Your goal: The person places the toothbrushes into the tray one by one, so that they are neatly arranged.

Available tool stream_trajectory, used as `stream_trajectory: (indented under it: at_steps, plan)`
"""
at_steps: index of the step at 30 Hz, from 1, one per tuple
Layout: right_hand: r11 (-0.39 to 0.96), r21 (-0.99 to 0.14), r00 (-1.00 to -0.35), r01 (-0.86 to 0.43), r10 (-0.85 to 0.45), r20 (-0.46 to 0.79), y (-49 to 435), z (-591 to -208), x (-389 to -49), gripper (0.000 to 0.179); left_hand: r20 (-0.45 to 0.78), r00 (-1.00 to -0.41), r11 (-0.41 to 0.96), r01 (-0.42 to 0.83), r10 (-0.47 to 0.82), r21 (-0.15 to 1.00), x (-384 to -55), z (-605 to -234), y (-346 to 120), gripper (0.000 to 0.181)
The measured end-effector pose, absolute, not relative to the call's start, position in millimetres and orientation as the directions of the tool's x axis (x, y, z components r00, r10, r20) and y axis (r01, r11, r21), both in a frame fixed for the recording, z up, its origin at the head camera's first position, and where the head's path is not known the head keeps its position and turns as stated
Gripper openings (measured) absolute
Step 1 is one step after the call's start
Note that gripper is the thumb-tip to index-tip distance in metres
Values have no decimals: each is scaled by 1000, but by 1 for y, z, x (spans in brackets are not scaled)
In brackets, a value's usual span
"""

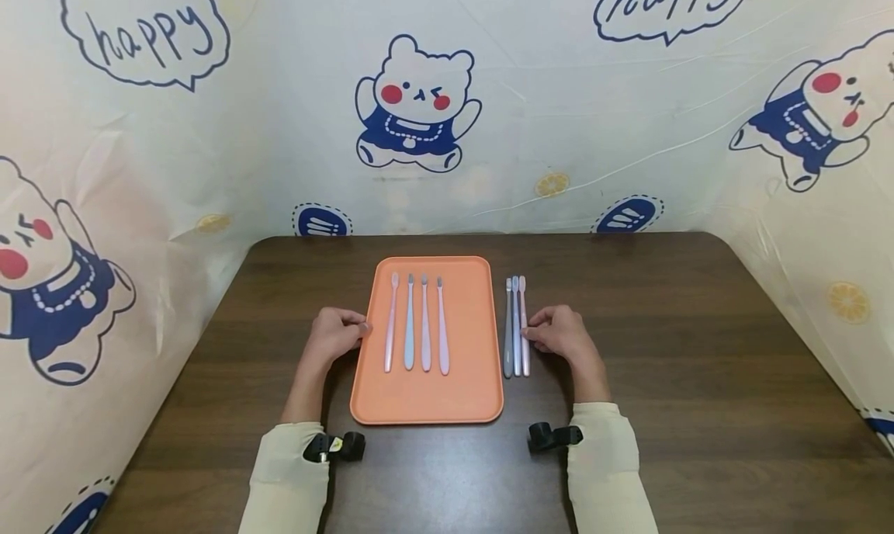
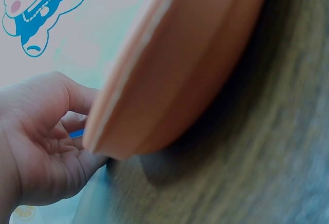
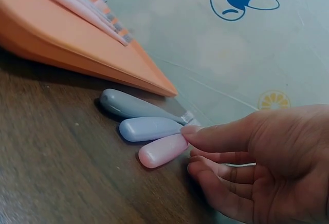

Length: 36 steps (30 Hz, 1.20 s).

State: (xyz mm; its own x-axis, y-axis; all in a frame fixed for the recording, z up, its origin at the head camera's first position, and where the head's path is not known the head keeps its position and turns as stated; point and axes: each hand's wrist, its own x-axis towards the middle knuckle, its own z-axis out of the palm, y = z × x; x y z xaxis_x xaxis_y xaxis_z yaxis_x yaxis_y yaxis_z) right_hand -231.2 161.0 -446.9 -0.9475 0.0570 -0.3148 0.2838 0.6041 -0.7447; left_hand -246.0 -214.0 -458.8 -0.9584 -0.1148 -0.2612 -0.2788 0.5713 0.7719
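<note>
An orange tray (image 1: 471, 394) lies on the table with several pastel toothbrushes on it in a row, one of them light blue (image 1: 409, 324) and the others pinkish. My left hand (image 1: 337, 332) pinches the tray's left rim. In the left wrist view the thumb meets the tray's edge and the other fingers are partly hidden. Right of the tray, three toothbrushes lie side by side: grey (image 3: 136, 105), blue (image 3: 149, 129) and pink (image 3: 162, 151). My right hand (image 1: 562, 334) holds the pink one between thumb and fingers, at mid-handle.
The brown wooden table (image 1: 698, 363) extends to both sides. A pale printed sheet (image 1: 531, 130) with bear drawings stands behind and around it. Black camera mounts (image 1: 552, 437) sit on both wrists.
</note>
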Motion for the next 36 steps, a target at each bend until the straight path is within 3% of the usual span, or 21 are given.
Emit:
stream_trajectory:
  at_steps: [23, 36]
  plan:
    - [652, -667, -925, 360, 157, -346, 153, -442, -232, 17, -287, -951, 559, -303, -120, 772, -246, -458, -213, 32]
    - [679, -638, -923, 362, 164, -349, 151, -445, -233, 26, -275, -955, 563, -290, -114, 774, -246, -458, -213, 31]
